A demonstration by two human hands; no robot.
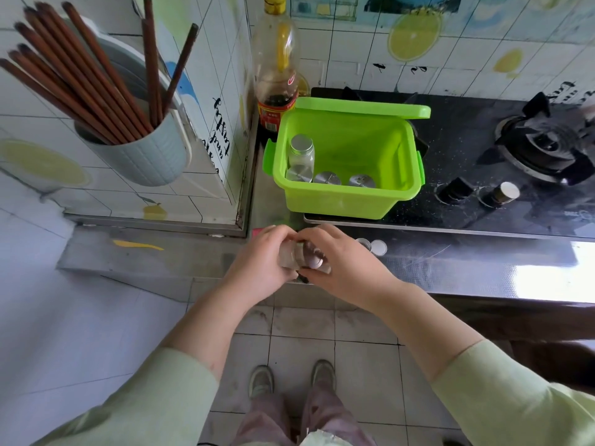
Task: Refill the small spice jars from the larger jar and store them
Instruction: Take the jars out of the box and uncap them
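Two hands — left hand (259,257) and right hand (349,263) — grip one small jar (297,253) near the green box (338,201).

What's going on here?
A person grips a small jar in both hands, left hand and right hand, at the counter edge. The green bin stands open on the hob, with several metal-lidded jars inside. What looks like a loose lid lies on the counter by the right hand.

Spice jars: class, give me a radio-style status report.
Left hand and right hand grip small jar over counter edge. Capped jars in open green box. Loose lid beside right hand; box unobstructed.
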